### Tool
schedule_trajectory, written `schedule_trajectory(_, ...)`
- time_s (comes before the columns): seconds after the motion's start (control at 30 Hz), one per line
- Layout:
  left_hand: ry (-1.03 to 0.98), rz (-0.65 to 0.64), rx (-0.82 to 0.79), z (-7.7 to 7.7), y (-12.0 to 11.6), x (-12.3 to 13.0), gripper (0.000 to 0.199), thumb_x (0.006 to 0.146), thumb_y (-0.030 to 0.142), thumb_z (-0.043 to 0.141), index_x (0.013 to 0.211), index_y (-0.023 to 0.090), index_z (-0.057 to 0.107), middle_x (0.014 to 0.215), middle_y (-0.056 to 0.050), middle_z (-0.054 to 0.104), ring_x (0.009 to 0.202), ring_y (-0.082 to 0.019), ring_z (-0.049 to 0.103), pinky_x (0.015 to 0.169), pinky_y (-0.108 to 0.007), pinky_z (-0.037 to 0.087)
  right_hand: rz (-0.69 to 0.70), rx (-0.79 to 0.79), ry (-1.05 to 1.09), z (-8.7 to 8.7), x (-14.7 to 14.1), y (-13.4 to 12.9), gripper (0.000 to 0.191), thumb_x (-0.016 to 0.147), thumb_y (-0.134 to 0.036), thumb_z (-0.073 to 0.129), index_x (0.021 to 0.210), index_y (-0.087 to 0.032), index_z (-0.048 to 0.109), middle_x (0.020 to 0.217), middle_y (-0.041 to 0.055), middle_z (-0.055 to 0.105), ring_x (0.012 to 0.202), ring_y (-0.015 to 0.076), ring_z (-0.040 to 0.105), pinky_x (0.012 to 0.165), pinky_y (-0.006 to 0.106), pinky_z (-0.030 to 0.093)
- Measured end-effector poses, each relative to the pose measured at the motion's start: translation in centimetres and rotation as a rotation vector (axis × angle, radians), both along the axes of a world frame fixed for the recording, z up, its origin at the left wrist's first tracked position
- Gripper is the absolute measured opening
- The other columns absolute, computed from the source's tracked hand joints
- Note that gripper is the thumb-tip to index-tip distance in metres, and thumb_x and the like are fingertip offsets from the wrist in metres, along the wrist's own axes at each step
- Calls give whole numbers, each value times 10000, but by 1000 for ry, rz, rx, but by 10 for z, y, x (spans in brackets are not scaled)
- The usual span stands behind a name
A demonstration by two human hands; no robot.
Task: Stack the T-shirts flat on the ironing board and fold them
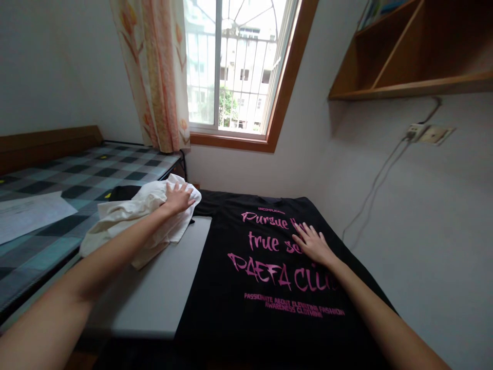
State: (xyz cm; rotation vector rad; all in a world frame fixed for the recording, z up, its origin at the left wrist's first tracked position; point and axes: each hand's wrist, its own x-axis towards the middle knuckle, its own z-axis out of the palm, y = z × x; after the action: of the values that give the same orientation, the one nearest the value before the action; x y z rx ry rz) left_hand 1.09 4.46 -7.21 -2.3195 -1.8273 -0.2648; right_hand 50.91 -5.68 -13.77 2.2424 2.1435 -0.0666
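A black shirt (223,236) with pink lettering lies spread over the right part of a white table (154,303), its lower part hanging past the front edge. My right hand (314,244) rests flat on the printed chest, fingers spread, holding nothing. On the left, a crumpled white cloth (146,205) lies partly on the table and over the shirt's left sleeve. My left hand (179,198) lies on top of this cloth with its fingers apart; its palm is hidden against the fabric.
To the left is a bed with a checkered mattress (50,180) and a sheet of paper (34,213). A curtain (157,72) hangs beside the barred window. Wooden shelves (404,92) and a socket (435,134) with a hanging cable are on the right wall.
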Motion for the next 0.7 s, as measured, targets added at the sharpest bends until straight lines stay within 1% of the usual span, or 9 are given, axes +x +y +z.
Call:
schedule_trajectory(0.07,63,42,46,5,-6,4,496,895,433,452,1292,174,598,1448,-201,484,1365,-439,330,1075,-707,110,21,7,16,2,-13,2,729,957,-651,183,1574,-263,199,1635,87,171,1493,314,151,1186,541,156)
schedule_trajectory(0.17,137,72,97,19,-13,4,471,894,428,473,1259,174,627,1357,-181,575,1348,-403,369,1107,-646,107,31,20,35,3,-33,15,735,952,-668,180,1572,-275,205,1640,90,151,1494,325,136,1188,540,140)
schedule_trajectory(0.27,114,147,121,35,-12,-13,501,860,498,524,1225,179,653,1322,-186,598,1342,-444,356,1086,-685,83,12,15,58,0,-49,33,746,943,-689,167,1571,-290,203,1643,85,143,1496,326,119,1187,541,132)
schedule_trajectory(0.33,55,221,73,40,-9,-31,573,808,591,571,1191,177,673,1309,-194,604,1307,-491,366,1037,-737,119,-3,-3,60,-3,-54,44,754,933,-706,172,1568,-302,211,1644,79,147,1497,328,116,1183,549,128)
schedule_trajectory(0.4,-46,263,-22,39,-6,-48,667,770,668,580,1193,160,670,1307,-206,603,1246,-505,416,987,-752,199,-7,-10,49,-5,-55,51,762,925,-719,186,1564,-306,229,1643,82,150,1496,331,118,1180,559,125)
schedule_trajectory(0.47,-139,268,-88,33,-6,-60,730,782,699,540,1259,152,629,1353,-209,571,1214,-479,457,968,-710,287,-4,-8,41,-5,-55,54,767,922,-722,196,1563,-303,238,1643,86,147,1496,333,119,1178,563,124)
schedule_trajectory(0.53,-173,283,-92,25,-9,-64,742,811,698,484,1334,181,574,1425,-192,514,1236,-452,463,973,-647,347,2,-2,37,-5,-54,53,761,926,-715,201,1562,-299,243,1643,86,147,1496,330,123,1179,556,126)
schedule_trajectory(0.6,-164,304,-65,20,-13,-64,735,823,694,445,1373,215,537,1463,-169,483,1276,-428,453,985,-588,378,6,11,34,-5,-54,51,752,931,-705,209,1560,-297,250,1642,83,155,1495,327,132,1181,548,131)
schedule_trajectory(0.7,-196,303,-39,22,-17,-64,752,836,688,417,1402,200,499,1435,-169,515,1273,-384,486,970,-497,421,4,29,31,-5,-55,49,739,936,-693,223,1556,-294,268,1638,85,175,1492,322,151,1180,541,146)
